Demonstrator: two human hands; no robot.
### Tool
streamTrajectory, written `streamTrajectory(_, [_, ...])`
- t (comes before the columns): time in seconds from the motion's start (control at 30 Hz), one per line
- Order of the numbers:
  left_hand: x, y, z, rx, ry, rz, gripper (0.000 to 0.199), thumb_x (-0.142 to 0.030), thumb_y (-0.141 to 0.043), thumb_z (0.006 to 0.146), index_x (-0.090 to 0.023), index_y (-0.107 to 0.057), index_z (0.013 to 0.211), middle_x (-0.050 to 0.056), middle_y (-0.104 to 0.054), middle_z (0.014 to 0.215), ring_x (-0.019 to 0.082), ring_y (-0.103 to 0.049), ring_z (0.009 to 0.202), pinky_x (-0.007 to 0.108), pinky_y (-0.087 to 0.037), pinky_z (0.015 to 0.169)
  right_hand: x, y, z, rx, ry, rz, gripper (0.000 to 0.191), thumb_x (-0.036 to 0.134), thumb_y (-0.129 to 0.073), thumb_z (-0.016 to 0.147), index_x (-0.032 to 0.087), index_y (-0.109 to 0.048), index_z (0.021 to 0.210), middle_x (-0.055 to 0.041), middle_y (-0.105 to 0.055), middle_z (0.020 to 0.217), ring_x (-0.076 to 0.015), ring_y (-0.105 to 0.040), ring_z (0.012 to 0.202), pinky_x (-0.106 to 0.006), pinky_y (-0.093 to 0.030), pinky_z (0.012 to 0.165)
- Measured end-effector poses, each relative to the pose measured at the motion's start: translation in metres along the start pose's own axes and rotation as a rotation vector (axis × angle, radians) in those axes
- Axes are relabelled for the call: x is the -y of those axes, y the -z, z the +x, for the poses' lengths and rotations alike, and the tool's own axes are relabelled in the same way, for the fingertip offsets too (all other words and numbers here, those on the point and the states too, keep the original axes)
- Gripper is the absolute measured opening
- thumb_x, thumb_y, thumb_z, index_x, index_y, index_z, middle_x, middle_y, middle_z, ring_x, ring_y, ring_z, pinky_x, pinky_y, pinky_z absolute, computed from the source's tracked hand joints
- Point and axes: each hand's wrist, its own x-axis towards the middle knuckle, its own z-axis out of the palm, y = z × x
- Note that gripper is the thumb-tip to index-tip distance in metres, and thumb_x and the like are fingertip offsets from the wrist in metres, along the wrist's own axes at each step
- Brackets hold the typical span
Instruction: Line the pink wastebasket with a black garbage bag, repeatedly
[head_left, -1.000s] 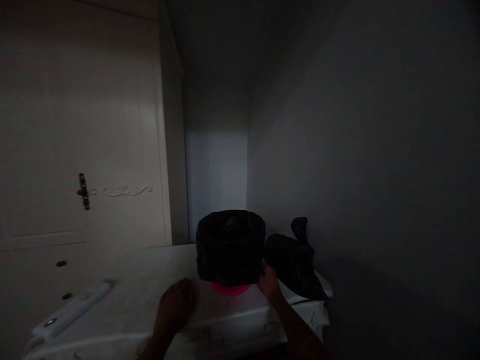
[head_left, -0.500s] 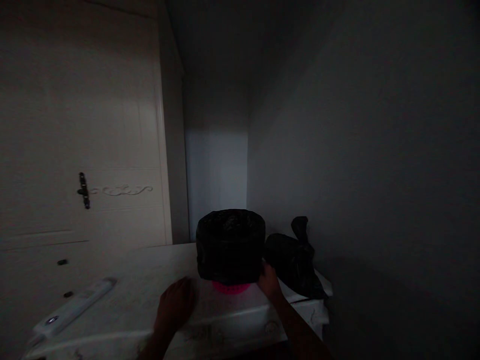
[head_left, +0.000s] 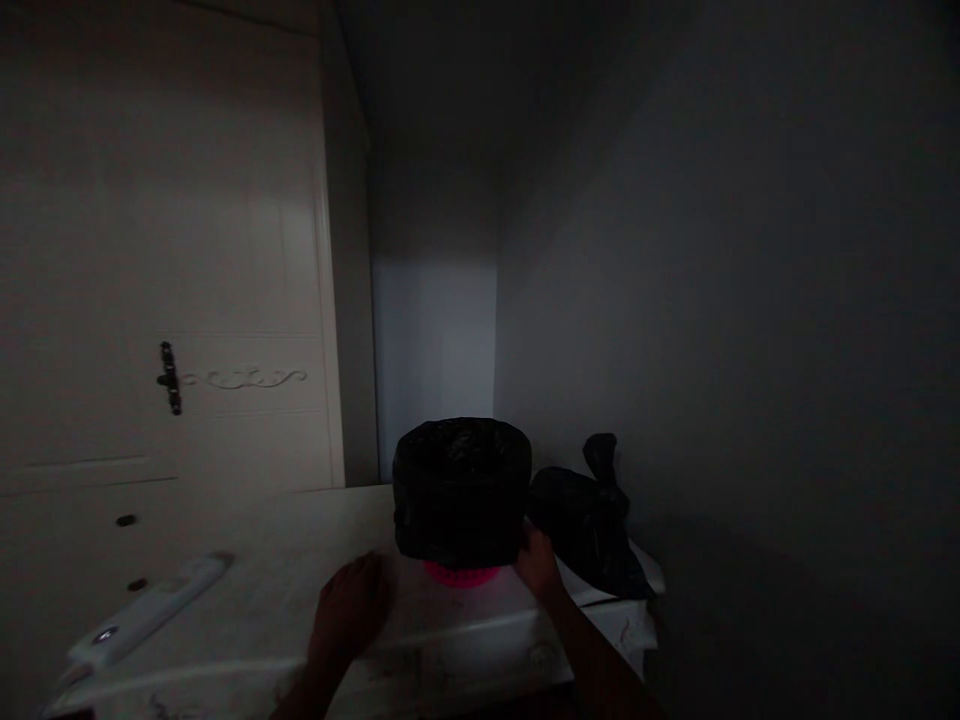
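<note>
A pink trash bin (head_left: 461, 575) stands on the white dresser top, lined with a black bag (head_left: 461, 515) folded down over its outside. Only the bin's pink, slotted base shows below the plastic. At the bin's lower right side is my right hand (head_left: 538, 562), its fingers curled against the bag-covered wall and partly hidden there. My left hand (head_left: 356, 600) rests on the dresser top to the left of the bin, apart from it. Its fingers look curled in, with nothing visible in them. Dim light blurs the finger detail of both hands.
A tied, filled black plastic bag (head_left: 589, 525) lies right of the bin, against the grey wall (head_left: 712, 350). On the left end of the dresser (head_left: 262, 590) is a long white power strip or similar bar (head_left: 154, 612). A white door (head_left: 240, 250) with a dark handle stands behind.
</note>
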Motion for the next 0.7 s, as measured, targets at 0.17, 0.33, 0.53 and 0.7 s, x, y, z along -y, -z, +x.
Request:
streamTrajectory(0.17, [0.0016, -0.0021, 0.0006, -0.024, -0.01, -0.029, 0.051, -0.031, -0.035, 0.101, -0.015, -0.06, 0.142, 0.016, -0.06, 0.149, 0.028, -0.058, 0.134, 0.044, -0.042, 0.112, 0.0034, 0.0013, -0.0007, -0.005, -0.021, -0.02, 0.036, 0.02, -0.048, 0.082, 0.011, -0.077, 0.102, -0.0161, -0.08, 0.098, -0.0265, -0.075, 0.096, -0.033, -0.055, 0.091])
streamTrajectory(0.33, [0.0016, -0.0008, 0.0001, -0.029, -0.025, -0.006, 0.049, -0.031, -0.037, 0.1, -0.017, -0.061, 0.141, 0.015, -0.062, 0.148, 0.027, -0.059, 0.133, 0.041, -0.041, 0.113, 0.0049, 0.0018, -0.0004, 0.01, -0.008, 0.001, 0.041, 0.015, -0.048, 0.076, 0.012, -0.077, 0.104, -0.0154, -0.08, 0.102, -0.026, -0.074, 0.1, -0.033, -0.054, 0.093])
streamTrajectory(0.53, [-0.0004, 0.0017, 0.0004, -0.018, -0.01, -0.013, 0.051, -0.031, -0.034, 0.101, -0.015, -0.06, 0.142, 0.015, -0.062, 0.148, 0.027, -0.059, 0.134, 0.041, -0.043, 0.112, -0.0022, -0.0016, 0.0012, 0.002, 0.009, 0.025, 0.034, 0.019, -0.048, 0.079, 0.012, -0.076, 0.098, -0.0137, -0.08, 0.094, -0.026, -0.074, 0.094, -0.035, -0.055, 0.092])
streamTrajectory(0.7, [0.0009, 0.0, 0.0008, -0.017, -0.02, -0.005, 0.051, -0.03, -0.034, 0.1, -0.014, -0.06, 0.142, 0.016, -0.061, 0.149, 0.027, -0.059, 0.135, 0.042, -0.042, 0.113, -0.0016, -0.0017, 0.0009, -0.022, 0.012, -0.001, 0.034, 0.018, -0.048, 0.08, 0.012, -0.077, 0.096, -0.013, -0.08, 0.093, -0.0245, -0.074, 0.092, -0.032, -0.055, 0.088])
